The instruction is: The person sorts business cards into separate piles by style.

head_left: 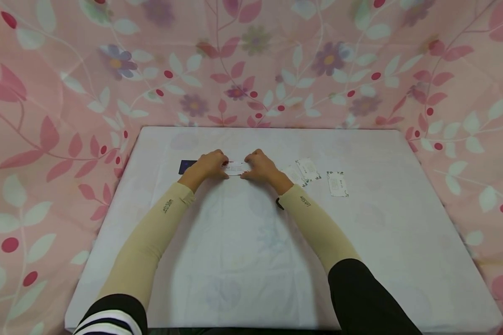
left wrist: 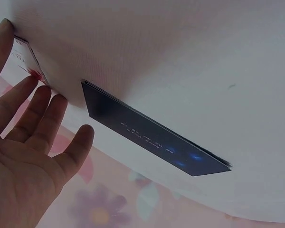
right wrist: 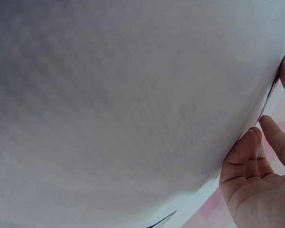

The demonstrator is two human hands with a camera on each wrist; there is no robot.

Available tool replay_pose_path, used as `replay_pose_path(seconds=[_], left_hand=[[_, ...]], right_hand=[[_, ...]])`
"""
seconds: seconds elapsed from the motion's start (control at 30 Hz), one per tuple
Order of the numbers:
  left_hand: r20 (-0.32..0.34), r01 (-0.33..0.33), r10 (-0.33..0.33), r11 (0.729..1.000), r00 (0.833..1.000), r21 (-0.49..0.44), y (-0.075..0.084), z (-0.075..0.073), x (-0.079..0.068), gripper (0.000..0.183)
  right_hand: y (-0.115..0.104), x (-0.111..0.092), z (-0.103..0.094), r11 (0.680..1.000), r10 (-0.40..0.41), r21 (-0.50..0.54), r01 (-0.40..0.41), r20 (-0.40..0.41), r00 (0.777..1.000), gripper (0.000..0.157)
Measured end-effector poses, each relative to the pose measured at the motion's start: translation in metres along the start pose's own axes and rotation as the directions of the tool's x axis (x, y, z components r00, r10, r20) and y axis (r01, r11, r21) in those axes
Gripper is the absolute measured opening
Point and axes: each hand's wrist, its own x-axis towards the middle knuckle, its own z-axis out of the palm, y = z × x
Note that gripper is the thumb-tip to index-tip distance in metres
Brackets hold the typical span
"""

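Note:
A white card with lines of print and red marks (head_left: pixel 236 168) lies flat on the white-covered table, between both hands. My left hand (head_left: pixel 209 164) holds its left end, thumb on the near edge and fingertips at the far corner; the left wrist view shows that red-marked corner (left wrist: pixel 34 71) under the fingers. At the right end, my right hand (head_left: pixel 261 166) holds the card the same way, thumb near and index finger far. A stack of dark blue cards (left wrist: pixel 152 137) lies left of the left hand, partly hidden behind it in the head view.
Right of the right hand, two white cards with green leaf corners overlap, one (head_left: pixel 308 169) farther back and one (head_left: pixel 293 175) partly behind the hand. Another leaf-cornered card (head_left: pixel 337 184) lies farther right. Pink floral cloth (head_left: pixel 251 60) hangs behind the table's far edge.

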Motion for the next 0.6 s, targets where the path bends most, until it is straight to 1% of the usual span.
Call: replay_pose_path(seconds=[0.33, 0.6], left_hand=[[-0.001, -0.001, 0.001, 1.000, 1.000, 0.007, -0.0002, 0.0007, 0.0002, 0.053], [-0.007, 0.006, -0.006, 0.999, 1.000, 0.033, -0.0004, 0.0013, 0.0016, 0.055]], right_hand=[[0.0011, 0.0007, 0.0004, 1.000, 0.020, 0.024, -0.020, 0.007, 1.000, 0.060], [0.0017, 0.0014, 0.0011, 0.999, 0.029, 0.044, -0.030, 0.007, 1.000, 0.060]])
